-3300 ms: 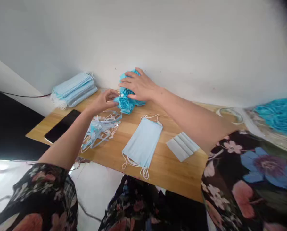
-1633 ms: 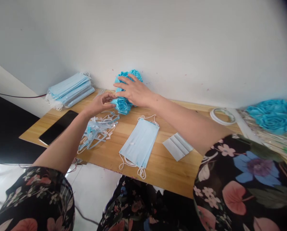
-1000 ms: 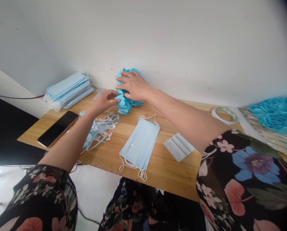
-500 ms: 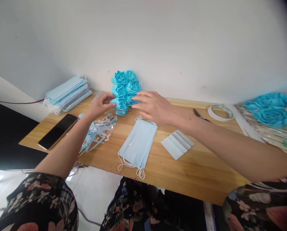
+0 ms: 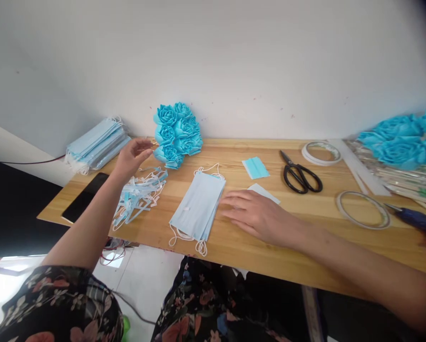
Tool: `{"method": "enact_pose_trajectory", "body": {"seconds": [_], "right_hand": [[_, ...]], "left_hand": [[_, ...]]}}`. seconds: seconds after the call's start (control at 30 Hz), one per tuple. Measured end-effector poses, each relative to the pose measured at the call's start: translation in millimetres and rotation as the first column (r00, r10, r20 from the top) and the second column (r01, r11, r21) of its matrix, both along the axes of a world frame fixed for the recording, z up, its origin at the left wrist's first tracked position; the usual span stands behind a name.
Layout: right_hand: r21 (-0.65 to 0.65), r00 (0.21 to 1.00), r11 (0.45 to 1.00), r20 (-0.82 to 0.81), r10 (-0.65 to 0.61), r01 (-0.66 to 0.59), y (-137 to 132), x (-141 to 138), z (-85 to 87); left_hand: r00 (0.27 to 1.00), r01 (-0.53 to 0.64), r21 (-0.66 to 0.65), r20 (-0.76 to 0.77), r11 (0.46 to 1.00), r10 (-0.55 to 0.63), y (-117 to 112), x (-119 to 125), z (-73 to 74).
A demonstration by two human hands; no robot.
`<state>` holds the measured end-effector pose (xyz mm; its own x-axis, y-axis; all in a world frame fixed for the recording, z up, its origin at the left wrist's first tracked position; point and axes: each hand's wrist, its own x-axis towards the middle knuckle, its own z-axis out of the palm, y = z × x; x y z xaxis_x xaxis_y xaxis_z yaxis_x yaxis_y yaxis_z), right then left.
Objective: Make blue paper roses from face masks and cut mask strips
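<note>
A bunch of blue paper-like roses [image 5: 177,133] leans against the wall at the back of the wooden table [image 5: 298,247]. My left hand [image 5: 130,156] hovers just left of it, fingers loosely apart, holding nothing. My right hand [image 5: 256,213] lies flat and open on the table, over a folded pale mask piece [image 5: 265,192] and just right of a small stack of blue face masks [image 5: 198,206]. A heap of cut ear loops and strips [image 5: 138,195] lies below my left hand.
A taller stack of masks [image 5: 95,147] and a black phone [image 5: 83,198] are at the left. A small blue piece [image 5: 256,167], black scissors [image 5: 300,175], two tape rolls [image 5: 320,152] [image 5: 363,216], a glue gun [image 5: 418,221] and more blue roses [image 5: 401,140] are at the right.
Both hands have let go of the rose bunch. My right hand has drawn back and down to the table beside the mask stack; my left hand has drifted left.
</note>
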<state>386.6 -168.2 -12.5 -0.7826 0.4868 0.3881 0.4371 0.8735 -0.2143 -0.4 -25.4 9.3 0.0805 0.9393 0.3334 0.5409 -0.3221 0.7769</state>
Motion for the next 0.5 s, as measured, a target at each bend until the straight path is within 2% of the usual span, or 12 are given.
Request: {"method": "enact_pose_trajectory", "body": {"seconds": [0.13, 0.23, 0.37, 0.5], "right_hand": [[0.022, 1.0, 1.0, -0.003, 0.017, -0.017, -11, 4, -5.9], [0.047, 1.0, 0.998, 0.004, 0.027, -0.028, -14, 4, -7.8], [0.051, 0.999, 0.998, 0.018, 0.028, -0.029, -15, 3, -8.7], [0.08, 0.998, 0.995, 0.028, 0.063, -0.065, -19, 3, -10.9]], "left_hand": [[0.995, -0.097, 0.009, -0.029, 0.995, 0.098, -13, -9, -6.0], [0.981, -0.109, -0.022, -0.166, 0.994, 0.104, -27, -13, -16.7], [0.904, 0.084, -0.116, -0.409, 0.99, -0.124, -46, -10, -29.1], [0.824, 0.18, -0.192, -0.506, 0.965, -0.254, -70, -5, -24.8]]}}
